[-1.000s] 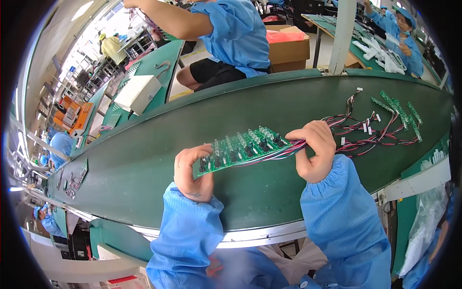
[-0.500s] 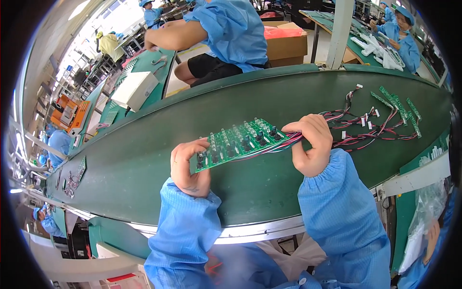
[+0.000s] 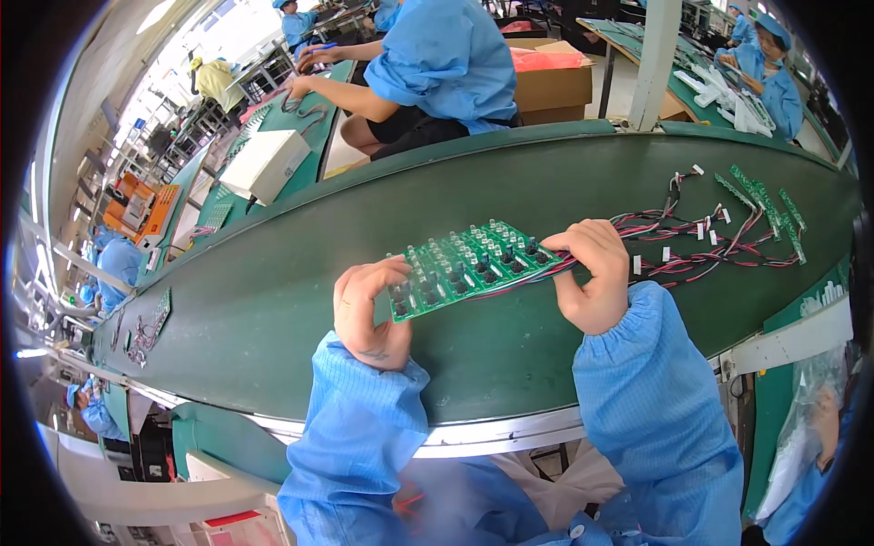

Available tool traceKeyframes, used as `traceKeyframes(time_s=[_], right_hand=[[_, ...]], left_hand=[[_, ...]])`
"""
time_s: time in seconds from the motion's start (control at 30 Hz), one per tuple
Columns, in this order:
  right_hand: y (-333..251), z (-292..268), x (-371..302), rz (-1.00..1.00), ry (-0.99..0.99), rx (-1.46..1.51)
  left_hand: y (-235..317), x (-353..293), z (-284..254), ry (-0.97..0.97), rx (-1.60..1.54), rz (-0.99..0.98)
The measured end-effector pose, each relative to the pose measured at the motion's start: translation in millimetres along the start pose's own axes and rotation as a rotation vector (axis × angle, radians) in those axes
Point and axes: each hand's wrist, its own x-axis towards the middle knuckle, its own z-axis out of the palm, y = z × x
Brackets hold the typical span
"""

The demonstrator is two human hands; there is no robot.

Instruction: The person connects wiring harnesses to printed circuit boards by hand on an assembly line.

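A green circuit board panel (image 3: 469,264) with several small components is held above the dark green conveyor belt (image 3: 273,291). My left hand (image 3: 369,311) grips its left end, thumb on top. My right hand (image 3: 594,273) grips its right end, where red and black wires (image 3: 692,246) trail off to the right across the belt. Both forearms wear blue sleeves and come up from the lower edge.
Narrow green board strips (image 3: 765,205) lie with the wire bundle at the belt's right. More small boards (image 3: 146,323) lie at the far left. A person in blue (image 3: 437,73) sits across the belt beside a white box (image 3: 264,164) and a cardboard box (image 3: 551,77).
I have lifted the circuit board panel slightly and brought it closer, tilting it toward me. Both hands keep their grip on its ends.
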Motion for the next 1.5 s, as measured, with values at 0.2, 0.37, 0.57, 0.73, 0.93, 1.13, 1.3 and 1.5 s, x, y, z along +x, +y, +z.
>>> traceKeyframes(time_s=[0.2,0.37,0.57,0.73,0.93,1.13,1.3,1.5], right_hand=[[-1,3,2,0.052,-0.051,0.039],[-4,8,2,0.117,-0.127,0.087],[6,2,7,0.421,-0.255,0.431],[29,-7,11,0.726,-0.312,1.098],[28,-19,-2,0.368,-0.450,1.603],[18,-3,-12,0.362,-0.543,2.054],[-8,5,-15,0.265,-0.305,2.054],[-11,-3,-21,0.538,-0.370,2.083]], left_hand=[[6,2,-10,-0.060,0.048,0.051],[4,4,-15,-0.021,0.099,0.110],[10,2,-16,-0.113,0.148,0.209],[18,-3,-13,0.134,0.157,0.191],[11,-13,-9,0.038,0.016,0.122],[14,-18,-9,-0.062,0.001,0.077],[15,-18,-5,-0.045,-0.011,0.035],[16,-17,-3,-0.060,-0.018,-0.002]])
